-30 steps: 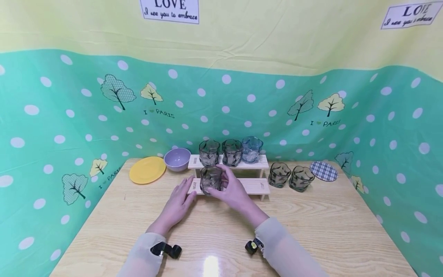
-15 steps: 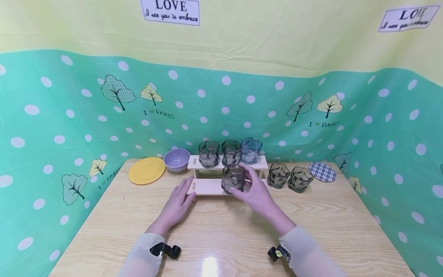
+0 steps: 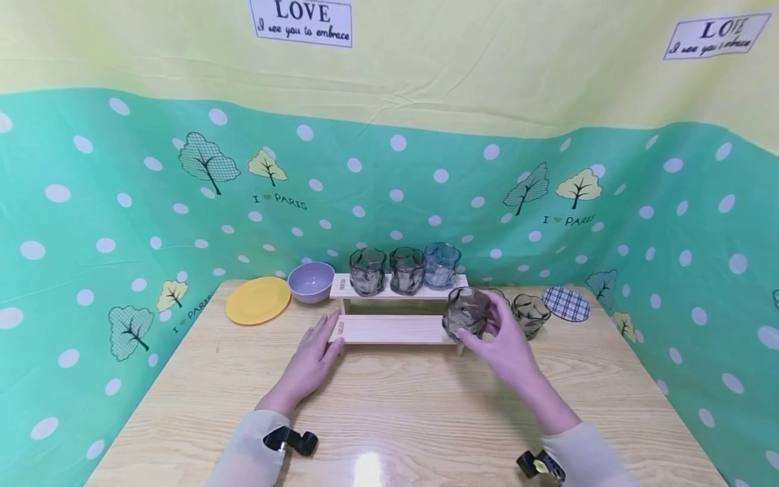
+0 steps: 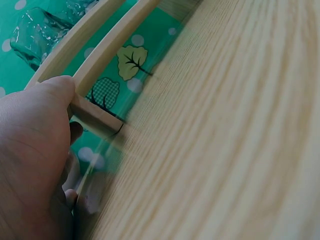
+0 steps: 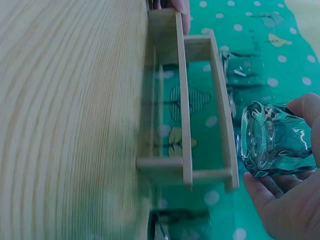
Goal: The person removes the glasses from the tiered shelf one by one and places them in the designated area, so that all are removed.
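Observation:
My right hand [image 3: 505, 341] holds a smoky grey faceted glass tumbler [image 3: 465, 312] by its side, thumb in front and fingers behind. The tumbler overlaps the right end of the lower board of a two-tier wooden shelf rack [image 3: 389, 329]. In the right wrist view this glass [image 5: 277, 140] is raised off the boards. My left hand [image 3: 312, 352] rests against the rack's left end, fingers extended along its side and thumb at the front corner; in the left wrist view the thumb [image 4: 59, 90] touches the board. Two grey tumblers [image 3: 368, 272] and a bluish one [image 3: 441, 266] stand on the upper board.
Right of the rack stand two more grey tumblers [image 3: 531, 314], one mostly hidden behind the held glass. A checked round mat [image 3: 566, 303] lies at the back right. A purple bowl [image 3: 311, 281] and a yellow plate [image 3: 258, 300] sit at the back left, before a polka-dot curtain [image 3: 389, 182].
My right hand has carried the grey tumbler rightward along the lower board, from its left end to its right end. My left hand has stayed in place against the rack.

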### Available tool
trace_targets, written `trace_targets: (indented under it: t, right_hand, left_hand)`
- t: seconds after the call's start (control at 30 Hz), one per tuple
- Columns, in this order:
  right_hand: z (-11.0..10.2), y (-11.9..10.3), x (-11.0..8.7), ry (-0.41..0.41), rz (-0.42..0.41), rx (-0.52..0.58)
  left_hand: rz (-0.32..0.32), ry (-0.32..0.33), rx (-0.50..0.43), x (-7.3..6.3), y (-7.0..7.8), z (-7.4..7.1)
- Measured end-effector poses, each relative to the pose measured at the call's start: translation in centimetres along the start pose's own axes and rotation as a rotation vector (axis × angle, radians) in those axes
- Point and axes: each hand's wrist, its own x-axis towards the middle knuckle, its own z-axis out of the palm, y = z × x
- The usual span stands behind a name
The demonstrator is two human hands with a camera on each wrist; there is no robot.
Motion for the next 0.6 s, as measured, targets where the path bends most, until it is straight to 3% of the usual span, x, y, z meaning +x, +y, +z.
trace_targets:
  t: [0.2,0.6]
  right_hand:
    - [-3.0,0.7,-0.8,0.040,0.002,-0.032]
    - [-8.0,2.1,-2.2,0.137,0.084,-0.099]
  left_hand:
    - [-0.009,-0.009,-0.001,0.1,-0.1,0.0]
    - [-0.011,-0.006,0.004,0.0,-0.2,0.0]
